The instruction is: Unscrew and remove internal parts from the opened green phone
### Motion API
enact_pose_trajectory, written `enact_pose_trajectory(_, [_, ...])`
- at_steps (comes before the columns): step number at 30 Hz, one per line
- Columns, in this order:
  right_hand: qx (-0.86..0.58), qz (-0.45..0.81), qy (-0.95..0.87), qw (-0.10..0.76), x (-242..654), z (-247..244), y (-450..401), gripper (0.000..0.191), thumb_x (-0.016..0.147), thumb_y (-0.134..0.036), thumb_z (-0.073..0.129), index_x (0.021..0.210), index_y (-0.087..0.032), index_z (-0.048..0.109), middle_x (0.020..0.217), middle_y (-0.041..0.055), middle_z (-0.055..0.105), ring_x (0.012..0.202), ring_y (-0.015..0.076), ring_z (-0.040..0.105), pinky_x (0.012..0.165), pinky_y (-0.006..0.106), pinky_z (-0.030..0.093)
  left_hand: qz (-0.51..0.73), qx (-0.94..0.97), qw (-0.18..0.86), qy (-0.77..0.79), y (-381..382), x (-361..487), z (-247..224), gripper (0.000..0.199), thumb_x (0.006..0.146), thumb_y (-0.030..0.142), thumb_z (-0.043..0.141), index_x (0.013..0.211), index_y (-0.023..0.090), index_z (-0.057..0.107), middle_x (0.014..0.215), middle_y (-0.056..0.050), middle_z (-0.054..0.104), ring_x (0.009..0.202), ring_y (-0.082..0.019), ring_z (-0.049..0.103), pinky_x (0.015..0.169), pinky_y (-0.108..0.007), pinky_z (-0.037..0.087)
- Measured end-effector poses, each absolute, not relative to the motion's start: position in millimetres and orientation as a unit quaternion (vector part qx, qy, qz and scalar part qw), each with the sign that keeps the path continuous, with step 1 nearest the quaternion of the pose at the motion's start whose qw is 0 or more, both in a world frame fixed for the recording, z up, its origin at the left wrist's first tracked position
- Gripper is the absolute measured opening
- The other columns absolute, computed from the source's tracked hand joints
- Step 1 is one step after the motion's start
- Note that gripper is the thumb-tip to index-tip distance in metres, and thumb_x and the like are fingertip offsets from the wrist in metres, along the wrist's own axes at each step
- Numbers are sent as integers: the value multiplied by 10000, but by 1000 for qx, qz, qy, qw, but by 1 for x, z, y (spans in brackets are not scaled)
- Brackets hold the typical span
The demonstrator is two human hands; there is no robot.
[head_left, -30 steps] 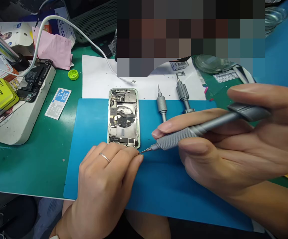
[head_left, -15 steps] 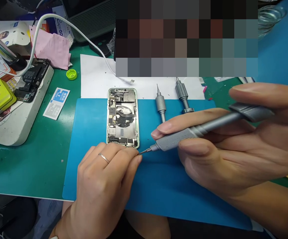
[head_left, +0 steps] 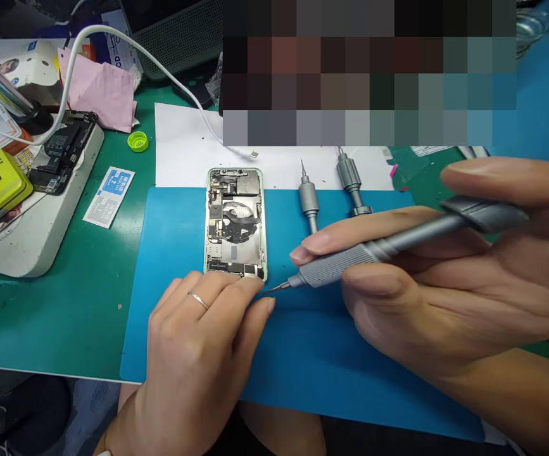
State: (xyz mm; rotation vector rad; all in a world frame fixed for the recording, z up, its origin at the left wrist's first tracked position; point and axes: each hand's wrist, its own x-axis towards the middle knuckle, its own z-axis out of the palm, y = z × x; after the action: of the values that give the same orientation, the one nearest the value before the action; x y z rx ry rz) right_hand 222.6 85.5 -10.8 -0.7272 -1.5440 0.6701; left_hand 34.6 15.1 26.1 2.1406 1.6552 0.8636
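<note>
A grey precision screwdriver (head_left: 340,265) with a knurled grip is held in my right hand (head_left: 426,297), its thin bit pointing left. That bit ends at the gap between the thumb and index finger of my left hand (head_left: 198,342), which wears a ring. The thumb stands a little apart from the curled fingers, and I cannot make out anything small between them. Just beyond these fingers lies an opened phone (head_left: 236,221), its inner boards and a round coil area exposed. My left fingers overlap its near edge.
Two more screwdrivers (head_left: 308,196) (head_left: 349,174) lie behind my right hand. A blue mat (head_left: 174,234) and white paper (head_left: 183,139) cover the green table. At left are a green cap (head_left: 137,141), a small card (head_left: 109,197), a phone part (head_left: 63,152) and a white cable (head_left: 126,39).
My left thumb and index finger have parted slightly around the screwdriver's bit. My right hand and the screwdriver look almost unmoved; the whole view has shifted very slightly.
</note>
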Motion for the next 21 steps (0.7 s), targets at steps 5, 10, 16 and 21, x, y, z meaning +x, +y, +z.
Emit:
enact_pose_trajectory(5, [-303, 267, -667, 625, 219, -11, 85, 561, 872, -290, 802, 1394, -376, 616, 1333, 15, 571, 765, 224, 800, 482, 305, 682, 295, 740, 150, 585, 15, 33, 24, 210, 994, 263, 675, 1197, 209, 666, 1079, -6, 741, 941, -166, 647, 845, -311, 492])
enact_pose_trajectory(10, [-317, 228, -672, 629, 218, -8, 90, 585, 852, -291, 821, 1393, -398, 629, 1323, 5, 556, 783, 229, 798, 566, 334, 717, 257, 747, 120, 602, 17, 33, 27, 250, 1001, 274, 642, 1240, 200, 654, 1162, -53, 680, 1021, -212, 581, 899, -341, 478])
enact_pose_trajectory(16, [-294, 142, -715, 618, 217, -8, 104, 757, 797, -46, 794, 1444, -372, 575, 1354, 1, 546, 805, 142, 775, 679, 263, 719, 219, 791, 122, 559, 13, 30, 23, 293, 1033, 232, 567, 1314, 172, 622, 1311, -87, 641, 1187, -254, 535, 1025, -393, 449])
enact_pose_trajectory(21, [-291, 155, -719, 612, 217, -9, 106, 766, 781, -47, 806, 1445, -353, 577, 1322, 6, 541, 804, 115, 773, 637, 174, 694, 186, 835, 102, 508, 6, 27, 16, 447, 1038, 287, 581, 1445, 107, 535, 1456, -138, 577, 1378, -309, 448, 1118, -444, 377])
